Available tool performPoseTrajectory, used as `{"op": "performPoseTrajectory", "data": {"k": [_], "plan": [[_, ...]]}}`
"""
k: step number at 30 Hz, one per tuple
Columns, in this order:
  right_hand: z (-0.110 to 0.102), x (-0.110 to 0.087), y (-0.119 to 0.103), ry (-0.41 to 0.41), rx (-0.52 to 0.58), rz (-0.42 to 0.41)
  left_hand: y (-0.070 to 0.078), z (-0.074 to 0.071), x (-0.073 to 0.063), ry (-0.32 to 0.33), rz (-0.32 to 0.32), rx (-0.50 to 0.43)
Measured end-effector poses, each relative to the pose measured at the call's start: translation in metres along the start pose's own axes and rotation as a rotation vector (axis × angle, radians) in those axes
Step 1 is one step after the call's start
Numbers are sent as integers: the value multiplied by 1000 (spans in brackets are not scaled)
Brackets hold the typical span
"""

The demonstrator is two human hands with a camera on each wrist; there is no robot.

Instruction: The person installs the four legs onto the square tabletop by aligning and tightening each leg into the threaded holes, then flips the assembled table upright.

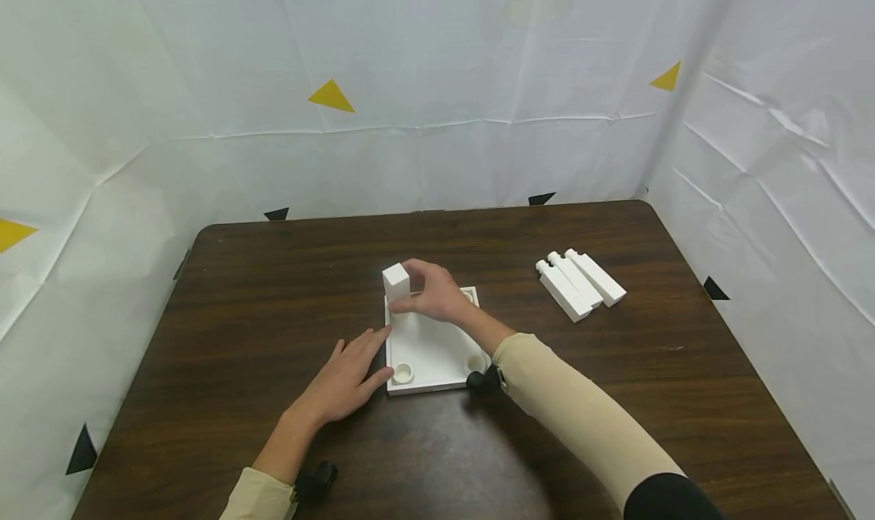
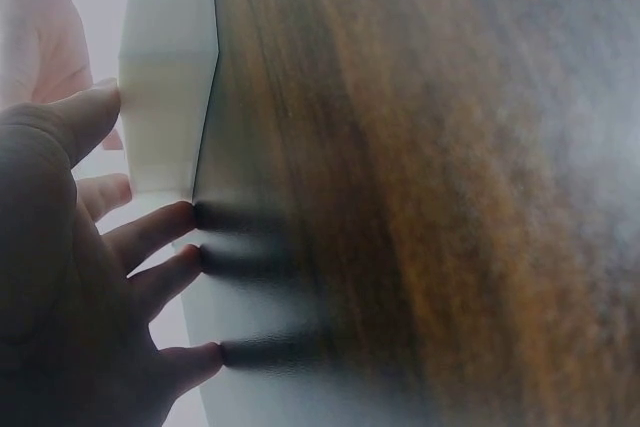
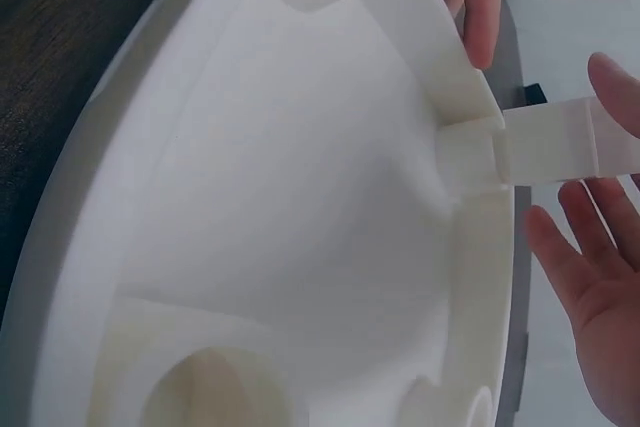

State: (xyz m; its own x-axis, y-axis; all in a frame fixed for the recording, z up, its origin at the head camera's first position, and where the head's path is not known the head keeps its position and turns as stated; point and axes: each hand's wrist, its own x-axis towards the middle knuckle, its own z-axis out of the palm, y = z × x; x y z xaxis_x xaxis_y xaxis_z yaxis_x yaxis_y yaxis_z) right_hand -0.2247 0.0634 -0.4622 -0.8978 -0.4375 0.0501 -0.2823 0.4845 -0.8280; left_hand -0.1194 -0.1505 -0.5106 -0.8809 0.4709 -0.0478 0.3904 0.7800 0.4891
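Observation:
A white, shallow, square panel (image 1: 431, 349) with a raised rim lies on the table, with round sockets at its corners. One white square leg (image 1: 396, 282) stands upright in the far left corner socket. My right hand (image 1: 436, 296) pinches that leg between thumb and fingers; in the right wrist view the leg (image 3: 550, 142) meets the socket (image 3: 472, 159). My left hand (image 1: 347, 377) spreads its fairly straight fingers against the panel's left side, thumb near the near left socket (image 1: 403, 373). The right forearm partly covers the panel's right side.
Three loose white legs (image 1: 573, 283) with rounded, necked ends lie side by side at the right of the brown wood-grain table (image 1: 273, 292). White sheeting (image 1: 424, 163) hangs behind the table and at both sides, with yellow and black triangles on it.

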Motion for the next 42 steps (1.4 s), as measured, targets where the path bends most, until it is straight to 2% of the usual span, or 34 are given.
{"op": "performPoseTrajectory", "data": {"k": [6,13,20,27,35,39,42], "plan": [[-3,3,-1,-75,116,-84,-2,0,0,-5,-8,7],[-4,6,-1,-133,215,-60,-3,0,0,-23,-19,1],[-4,5,0,-111,139,-58,-2,0,-1,-17,-21,-5],[-3,3,3,-72,116,-73,-1,-1,-1,-16,-22,-3],[0,-1,2,-21,102,-33,-1,-1,-1,-13,-17,-1],[0,-1,2,-35,114,-40,-1,0,0,-10,-17,1],[-1,1,2,-75,135,-65,-2,1,0,-13,-17,5]]}}
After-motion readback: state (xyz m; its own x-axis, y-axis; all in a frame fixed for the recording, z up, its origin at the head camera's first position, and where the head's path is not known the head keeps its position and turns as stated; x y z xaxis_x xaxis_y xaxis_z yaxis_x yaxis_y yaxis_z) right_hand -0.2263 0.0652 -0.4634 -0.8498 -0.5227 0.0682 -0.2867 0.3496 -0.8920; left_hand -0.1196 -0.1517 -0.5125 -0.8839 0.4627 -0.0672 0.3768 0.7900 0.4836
